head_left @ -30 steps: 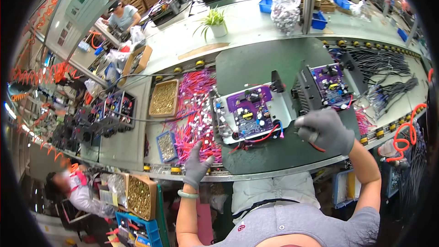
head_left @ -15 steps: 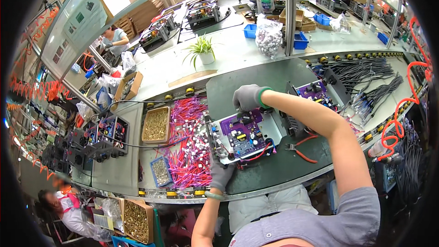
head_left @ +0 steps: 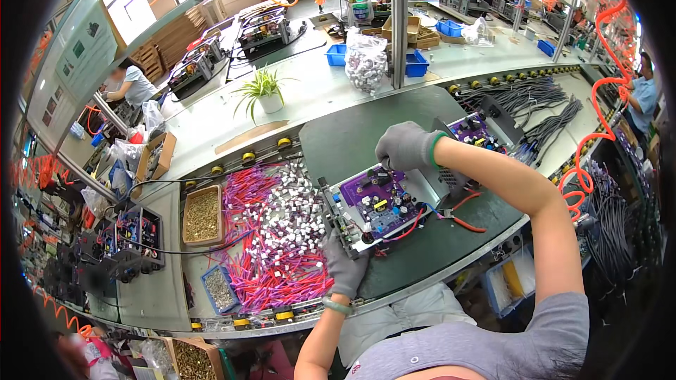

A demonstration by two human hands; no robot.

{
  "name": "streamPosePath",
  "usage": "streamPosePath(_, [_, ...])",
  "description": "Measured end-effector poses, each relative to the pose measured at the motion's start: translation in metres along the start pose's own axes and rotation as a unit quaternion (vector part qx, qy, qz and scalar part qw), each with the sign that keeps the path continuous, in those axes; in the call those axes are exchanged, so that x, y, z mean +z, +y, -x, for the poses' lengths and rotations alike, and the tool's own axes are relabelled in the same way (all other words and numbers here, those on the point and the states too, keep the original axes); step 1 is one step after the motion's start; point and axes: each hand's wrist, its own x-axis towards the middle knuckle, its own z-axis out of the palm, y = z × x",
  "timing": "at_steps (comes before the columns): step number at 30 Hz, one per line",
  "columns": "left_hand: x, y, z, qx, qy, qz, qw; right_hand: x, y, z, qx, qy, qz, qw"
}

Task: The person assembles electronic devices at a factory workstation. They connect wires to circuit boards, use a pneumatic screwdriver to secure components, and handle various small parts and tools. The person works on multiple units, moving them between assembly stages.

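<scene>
**Gloved Hands Close In on Purple Circuit Board**

Seen from above at an assembly bench: right hand (head_left: 407, 146), grey-gloved, now curled over the far edge of the purple circuit board (head_left: 377, 200), fingers bunched and pointing down at a component there; whether anything is pinched between them cannot be told. Half a second earlier, poised a little higher above the same board; a second earlier, away at the right near the red-handled cutters (head_left: 456, 217). Left hand (head_left: 343, 262) braced at the near left corner of the board's metal chassis (head_left: 359, 236), fingers spread flat against the edge, hardly shifted. Judged as settling in to work on the board. Board lying centre of the dark green mat (head_left: 352, 141). Heap of pink and purple wires (head_left: 271, 239) crowding the left side; second purple board (head_left: 475, 130) close behind the right wrist. Open mat only toward the far side.
</scene>
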Motion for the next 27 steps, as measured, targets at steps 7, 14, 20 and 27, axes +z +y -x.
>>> streamPosePath(7, [0.005, -0.018, 0.005, -0.006, 0.024, 0.078, 0.997, -0.009, -0.007, -0.019, -0.078, -0.072, 0.118, 0.987])
streamPosePath(14, [0.002, -0.005, 0.003, -0.026, 0.061, 0.068, 0.996, -0.014, -0.018, -0.032, -0.106, -0.125, 0.214, 0.963])
streamPosePath(20, [0.008, -0.014, 0.006, -0.058, 0.053, 0.068, 0.995, -0.01, -0.016, -0.041, -0.133, -0.137, 0.255, 0.948])
streamPosePath(27, [0.015, -0.018, 0.006, 0.006, 0.106, 0.087, 0.991, -0.019, -0.017, -0.033, -0.122, -0.15, 0.222, 0.956])
